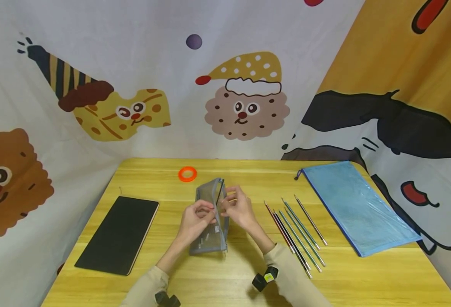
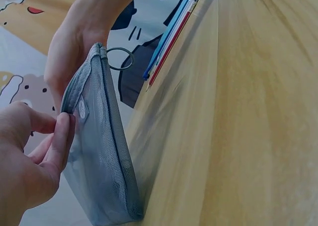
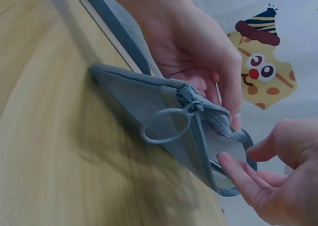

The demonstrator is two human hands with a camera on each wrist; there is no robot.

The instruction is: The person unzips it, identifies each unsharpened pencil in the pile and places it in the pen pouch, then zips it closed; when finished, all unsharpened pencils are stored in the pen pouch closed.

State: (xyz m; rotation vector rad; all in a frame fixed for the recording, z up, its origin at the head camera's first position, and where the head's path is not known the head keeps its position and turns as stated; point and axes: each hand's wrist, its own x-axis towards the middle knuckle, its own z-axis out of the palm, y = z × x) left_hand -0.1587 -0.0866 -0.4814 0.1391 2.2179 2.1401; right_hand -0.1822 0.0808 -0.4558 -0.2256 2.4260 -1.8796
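A grey see-through mesh zipper pouch (image 1: 207,192) stands on edge near the middle of the table, its zipper side parted. My left hand (image 1: 195,219) pinches one side of the opening between thumb and fingers, as the left wrist view shows on the pouch (image 2: 102,156). Across the opening, my right hand (image 1: 241,209) holds the other edge. In the right wrist view, fingertips of that right hand (image 3: 283,174) reach inside the mouth while its thumb stays outside. A ring-shaped zipper pull (image 3: 147,134) hangs from the near end of the zipper.
Left of the pouch lies a black notebook (image 1: 119,234). Behind it is an orange tape ring (image 1: 181,177). Several pencils (image 1: 301,228) lie right of my right arm, and a blue zippered file bag (image 1: 357,204) lies farther right. A cartoon-printed cloth (image 1: 152,38) hangs behind the table.
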